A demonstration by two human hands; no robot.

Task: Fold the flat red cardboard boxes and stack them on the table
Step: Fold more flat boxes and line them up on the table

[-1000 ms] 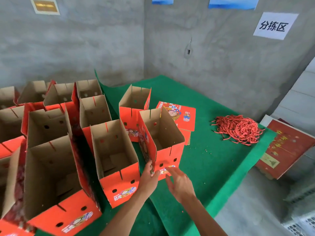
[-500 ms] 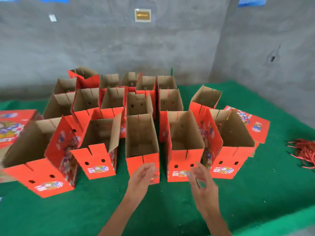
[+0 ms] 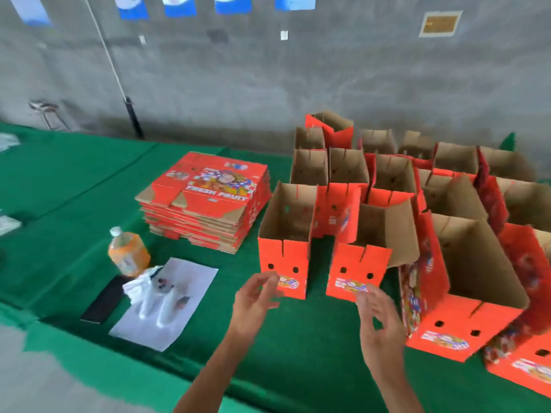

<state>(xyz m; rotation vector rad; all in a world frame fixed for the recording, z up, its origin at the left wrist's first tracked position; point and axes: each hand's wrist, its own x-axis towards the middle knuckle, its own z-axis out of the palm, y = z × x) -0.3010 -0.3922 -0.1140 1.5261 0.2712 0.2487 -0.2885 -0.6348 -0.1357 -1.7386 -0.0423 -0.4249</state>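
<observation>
A stack of flat red cardboard boxes printed "FRESH FRUIT" lies on the green table, left of centre. Several folded red boxes stand open-topped in rows from the centre to the right; the nearest two are a box and a box beside it. My left hand hovers in front of the first box, fingers loosely spread, holding nothing. My right hand hovers in front of the second box, fingers relaxed and empty. Neither hand touches a box.
An orange drink bottle, a black phone, a white sheet of paper and a crumpled white bag lie at the front left. A dark pole leans against the grey wall behind the table. The table's front edge runs below my forearms.
The view has swung left, bringing the flat stack, bottle and paper into sight. Both hands have come away from the folded box they touched and now hover empty.
</observation>
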